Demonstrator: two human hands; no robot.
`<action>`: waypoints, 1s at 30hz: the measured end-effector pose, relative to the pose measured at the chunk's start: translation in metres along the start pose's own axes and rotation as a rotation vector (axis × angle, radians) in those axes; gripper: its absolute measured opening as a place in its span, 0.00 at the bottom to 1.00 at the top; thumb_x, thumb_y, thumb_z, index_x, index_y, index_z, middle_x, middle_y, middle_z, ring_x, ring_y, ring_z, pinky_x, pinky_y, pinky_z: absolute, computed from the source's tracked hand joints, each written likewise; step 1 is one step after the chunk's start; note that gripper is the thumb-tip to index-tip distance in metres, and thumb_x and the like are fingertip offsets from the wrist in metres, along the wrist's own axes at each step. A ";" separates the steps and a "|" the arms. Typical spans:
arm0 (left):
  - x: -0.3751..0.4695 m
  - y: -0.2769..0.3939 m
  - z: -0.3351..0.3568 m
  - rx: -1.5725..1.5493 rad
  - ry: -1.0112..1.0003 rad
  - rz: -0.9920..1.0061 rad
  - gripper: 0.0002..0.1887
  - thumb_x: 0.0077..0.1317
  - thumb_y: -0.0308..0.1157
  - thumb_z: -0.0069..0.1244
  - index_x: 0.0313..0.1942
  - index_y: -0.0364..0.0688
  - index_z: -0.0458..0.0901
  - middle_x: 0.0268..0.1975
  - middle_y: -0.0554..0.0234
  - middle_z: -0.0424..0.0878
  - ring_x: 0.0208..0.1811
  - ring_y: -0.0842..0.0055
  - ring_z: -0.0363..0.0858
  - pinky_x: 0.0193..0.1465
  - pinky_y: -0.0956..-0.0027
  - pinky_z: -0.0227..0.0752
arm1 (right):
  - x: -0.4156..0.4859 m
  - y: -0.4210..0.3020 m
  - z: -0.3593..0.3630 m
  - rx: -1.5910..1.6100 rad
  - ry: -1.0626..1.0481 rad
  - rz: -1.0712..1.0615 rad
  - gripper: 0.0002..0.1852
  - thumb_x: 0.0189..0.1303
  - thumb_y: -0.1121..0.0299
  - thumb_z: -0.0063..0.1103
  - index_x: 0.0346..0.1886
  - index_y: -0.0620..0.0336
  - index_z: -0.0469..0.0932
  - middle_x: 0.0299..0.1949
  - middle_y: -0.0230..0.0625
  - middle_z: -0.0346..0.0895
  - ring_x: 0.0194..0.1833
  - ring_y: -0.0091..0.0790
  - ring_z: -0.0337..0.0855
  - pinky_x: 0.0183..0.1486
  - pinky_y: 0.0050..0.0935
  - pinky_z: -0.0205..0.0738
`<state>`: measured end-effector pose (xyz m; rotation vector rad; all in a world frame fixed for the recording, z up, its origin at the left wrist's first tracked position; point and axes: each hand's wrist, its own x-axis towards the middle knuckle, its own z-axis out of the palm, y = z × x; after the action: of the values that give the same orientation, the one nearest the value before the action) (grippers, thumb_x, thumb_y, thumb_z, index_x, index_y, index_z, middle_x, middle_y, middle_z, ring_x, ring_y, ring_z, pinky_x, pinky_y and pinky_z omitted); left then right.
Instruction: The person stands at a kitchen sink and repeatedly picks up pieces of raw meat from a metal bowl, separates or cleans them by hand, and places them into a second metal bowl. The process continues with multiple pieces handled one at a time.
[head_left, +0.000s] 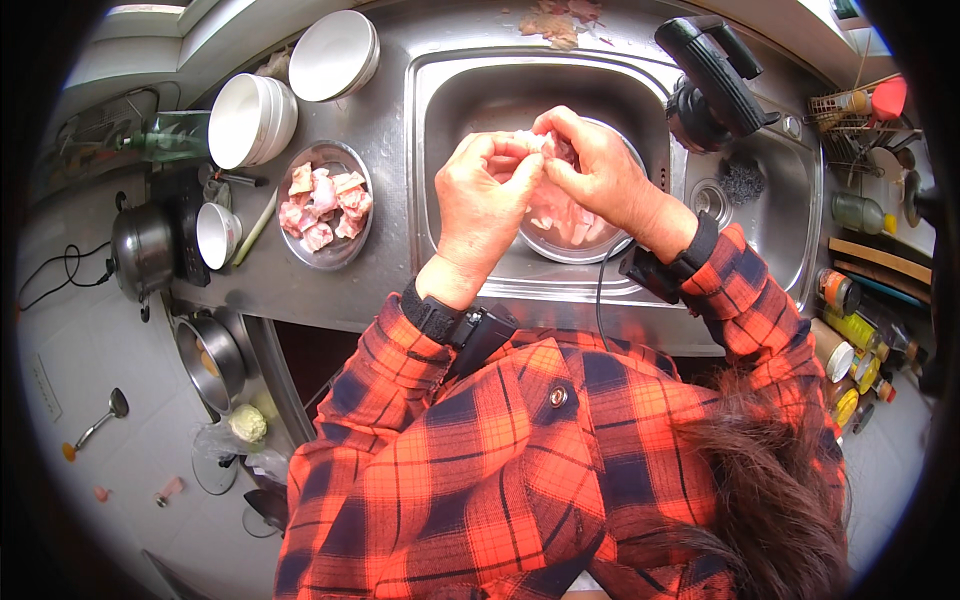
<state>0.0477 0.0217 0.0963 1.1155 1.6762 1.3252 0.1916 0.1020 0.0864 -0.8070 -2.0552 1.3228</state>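
Both hands are raised over the left basin of a steel sink (517, 281). My left hand (484, 191) and my right hand (604, 172) pinch one piece of raw meat (553, 146) between their fingertips; the fingers hide part of it. Below them a round metal bowl (637, 154) stands in the basin. It contains more raw meat (566, 214) in pinkish liquid. To the left, on the steel counter, a clear bowl (330, 259) carries several chunks of raw meat (319, 199).
Stacked white bowls (244, 120), a small white bowl (217, 236) and a green stalk (256, 229) are at the left. Meat scraps (555, 26) lie behind the sink. A black faucet (709, 75) leans over the divider. The right basin has a steel scourer (741, 180).
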 end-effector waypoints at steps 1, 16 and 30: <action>0.000 0.001 0.000 0.013 0.005 0.002 0.03 0.60 0.22 0.59 0.34 0.34 0.83 0.39 0.58 0.84 0.37 0.73 0.88 0.40 0.73 0.82 | 0.000 0.000 0.001 -0.049 0.016 -0.036 0.08 0.60 0.70 0.57 0.41 0.61 0.74 0.28 0.45 0.78 0.31 0.48 0.82 0.33 0.38 0.75; 0.004 -0.006 -0.005 -0.118 -0.107 -0.236 0.07 0.65 0.23 0.54 0.43 0.35 0.82 0.40 0.62 0.86 0.40 0.82 0.84 0.46 0.76 0.78 | -0.003 0.007 0.004 -0.050 0.033 -0.115 0.12 0.59 0.70 0.58 0.46 0.61 0.74 0.31 0.47 0.80 0.35 0.47 0.84 0.37 0.37 0.77; 0.007 -0.003 -0.011 -0.114 -0.219 -0.331 0.05 0.66 0.25 0.51 0.40 0.36 0.80 0.37 0.63 0.83 0.36 0.82 0.81 0.43 0.74 0.77 | 0.002 0.010 0.000 0.114 -0.058 -0.002 0.11 0.57 0.70 0.59 0.41 0.64 0.76 0.29 0.42 0.79 0.30 0.33 0.82 0.34 0.29 0.76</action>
<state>0.0350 0.0238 0.0954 0.8397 1.5255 1.0353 0.1922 0.1075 0.0771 -0.7244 -2.0034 1.4642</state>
